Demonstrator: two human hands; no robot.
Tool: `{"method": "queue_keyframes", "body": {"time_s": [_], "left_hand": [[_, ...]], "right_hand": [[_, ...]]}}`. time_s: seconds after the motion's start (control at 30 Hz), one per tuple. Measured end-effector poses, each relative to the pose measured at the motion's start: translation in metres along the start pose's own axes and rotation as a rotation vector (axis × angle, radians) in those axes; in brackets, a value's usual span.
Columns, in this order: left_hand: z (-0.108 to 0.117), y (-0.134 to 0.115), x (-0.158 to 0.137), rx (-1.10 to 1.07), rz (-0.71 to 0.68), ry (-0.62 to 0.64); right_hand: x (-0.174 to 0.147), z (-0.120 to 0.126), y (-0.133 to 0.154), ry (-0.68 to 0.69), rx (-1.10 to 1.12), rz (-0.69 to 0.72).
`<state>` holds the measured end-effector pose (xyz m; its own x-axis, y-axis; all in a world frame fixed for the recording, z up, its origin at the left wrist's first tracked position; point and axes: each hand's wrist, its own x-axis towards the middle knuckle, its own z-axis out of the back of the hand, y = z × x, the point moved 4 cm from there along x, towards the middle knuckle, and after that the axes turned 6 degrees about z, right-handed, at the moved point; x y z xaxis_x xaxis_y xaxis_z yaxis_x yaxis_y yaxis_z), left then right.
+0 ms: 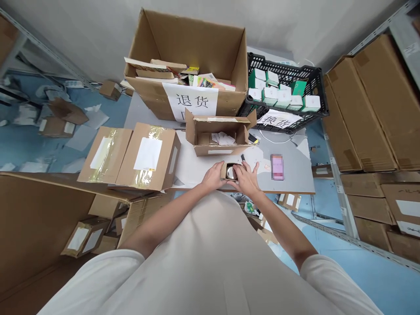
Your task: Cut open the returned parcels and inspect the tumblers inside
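Shirt point(203, 249): a plain off-white top is worn, seen at the bottom centre of the frame; soft folds are shown, and a paler upright strip point(236, 291) is visible low down.
Left sleeve point(98, 273): cut short, edged with a hem, seen lower left.
Right sleeve point(331, 275): matched in colour and cut, seen lower right.
Forearms point(170, 216): left bare.
Left hand point(213, 176), right hand point(246, 178): left uncovered.
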<state>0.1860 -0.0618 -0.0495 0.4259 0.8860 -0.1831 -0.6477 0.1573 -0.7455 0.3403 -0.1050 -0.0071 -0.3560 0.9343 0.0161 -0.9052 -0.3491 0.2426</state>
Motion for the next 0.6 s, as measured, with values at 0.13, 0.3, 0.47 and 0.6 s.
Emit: {"method": "queue_keyframes", "body": {"time_s": [0.13,0.3,0.47,0.6], "left_hand": [[0.003,0.011,-0.008,-0.267,0.077,-0.037],[0.005,0.006,-0.026,-0.330,-0.054,-0.061],[0.010,-0.005,-0.032,-0.049,-0.332,0.110],[0.019,0.003,-0.022,0.050,-0.384,0.183]], "right_hand": [[-0.011,-0.012,-0.005,-0.013,0.142,0.073],[-0.031,-0.030,-0.008,-0.371,0.437,-0.276],[-0.039,-0.038,-0.003,-0.426,0.588,-0.235],[-0.038,-0.026,-0.011,-0.153,0.387,0.099]]}}
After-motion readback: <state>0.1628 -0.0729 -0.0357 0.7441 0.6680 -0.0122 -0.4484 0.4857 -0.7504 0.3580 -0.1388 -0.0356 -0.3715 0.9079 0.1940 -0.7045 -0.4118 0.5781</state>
